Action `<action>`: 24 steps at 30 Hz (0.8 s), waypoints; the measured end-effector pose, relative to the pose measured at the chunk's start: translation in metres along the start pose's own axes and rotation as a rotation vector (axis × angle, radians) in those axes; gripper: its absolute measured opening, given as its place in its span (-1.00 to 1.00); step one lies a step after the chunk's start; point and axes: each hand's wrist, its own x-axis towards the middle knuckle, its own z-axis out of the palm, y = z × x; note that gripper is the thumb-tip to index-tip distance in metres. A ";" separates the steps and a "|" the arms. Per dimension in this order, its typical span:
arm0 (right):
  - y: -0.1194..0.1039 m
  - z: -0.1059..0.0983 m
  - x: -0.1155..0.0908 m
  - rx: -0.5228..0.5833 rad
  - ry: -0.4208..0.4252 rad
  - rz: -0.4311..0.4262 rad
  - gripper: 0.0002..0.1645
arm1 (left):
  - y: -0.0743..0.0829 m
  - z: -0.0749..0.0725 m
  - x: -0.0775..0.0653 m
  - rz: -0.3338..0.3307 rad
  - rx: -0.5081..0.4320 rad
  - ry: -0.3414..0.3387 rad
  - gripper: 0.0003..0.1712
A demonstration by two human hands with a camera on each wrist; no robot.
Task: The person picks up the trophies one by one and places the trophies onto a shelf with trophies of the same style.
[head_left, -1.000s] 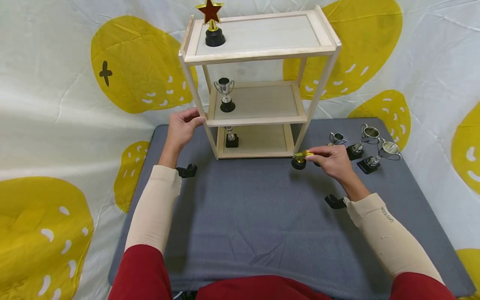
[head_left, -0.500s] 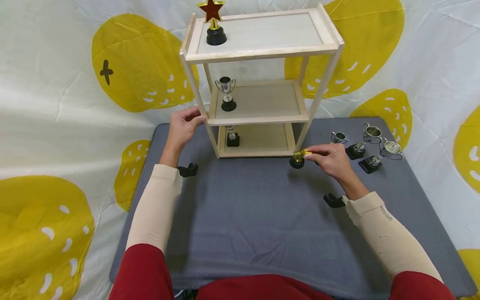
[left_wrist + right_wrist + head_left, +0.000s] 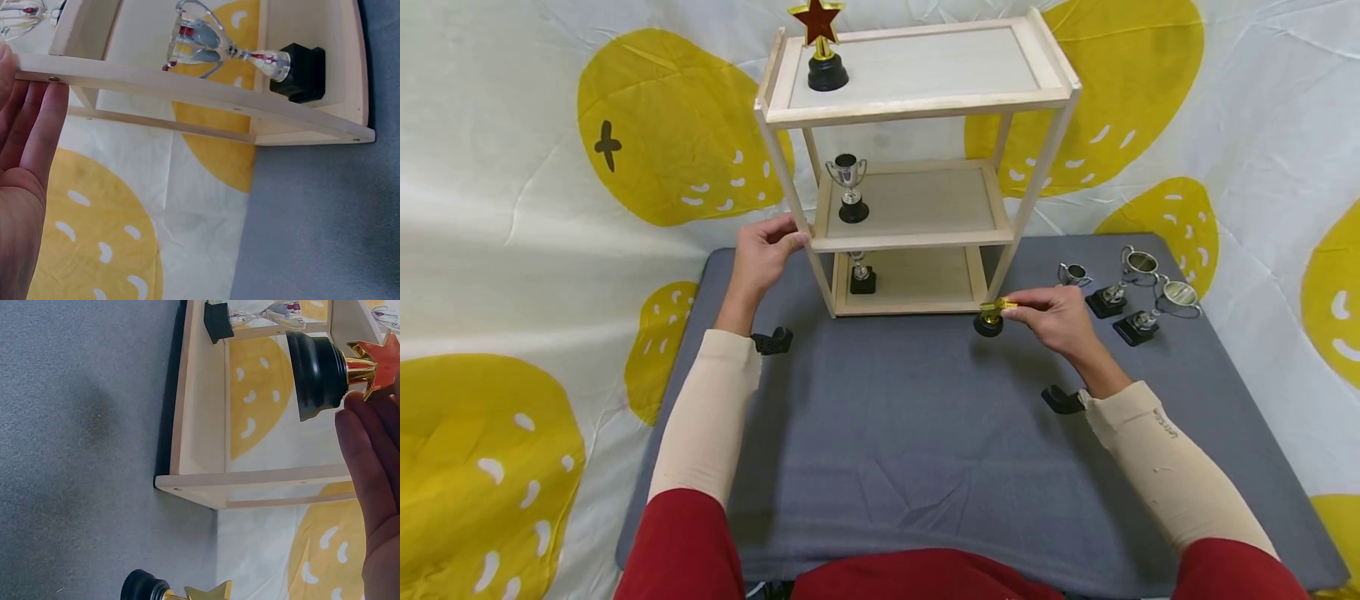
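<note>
My left hand (image 3: 758,260) grips the left front post of a three-tier wooden shelf (image 3: 917,107) at about middle-tier height; the left wrist view shows fingers behind that post. With thumb and fingers, my right hand (image 3: 1058,321) pinches a star trophy (image 3: 988,325) by its gold-edged star. Its black base (image 3: 315,374) hangs just above the table, in front of the shelf's right front corner. On the shelf's left side stand a red star trophy (image 3: 827,71) on top, a silver cup trophy (image 3: 853,208) in the middle and another silver cup trophy (image 3: 862,282) at the bottom.
Right of the shelf, silver cup trophies (image 3: 1136,328) stand on the grey table (image 3: 880,433), one partly behind my right hand. The right wrist view also catches another gold star trophy (image 3: 145,586). A white cloth with yellow shapes (image 3: 662,125) hangs behind.
My right hand has drifted slightly left with the star trophy, toward the shelf's right front corner. My left hand stays on the post.
</note>
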 end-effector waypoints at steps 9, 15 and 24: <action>-0.002 0.004 0.002 0.021 -0.007 0.003 -0.78 | 0.001 0.000 0.000 -0.002 -0.003 -0.002 -0.65; -0.011 0.008 0.003 0.031 -0.010 -0.027 -0.81 | 0.002 0.000 -0.001 -0.004 0.003 0.001 -0.65; -0.044 0.006 0.000 0.049 -0.025 -0.012 -0.82 | 0.002 -0.001 -0.001 -0.001 0.001 -0.004 -0.65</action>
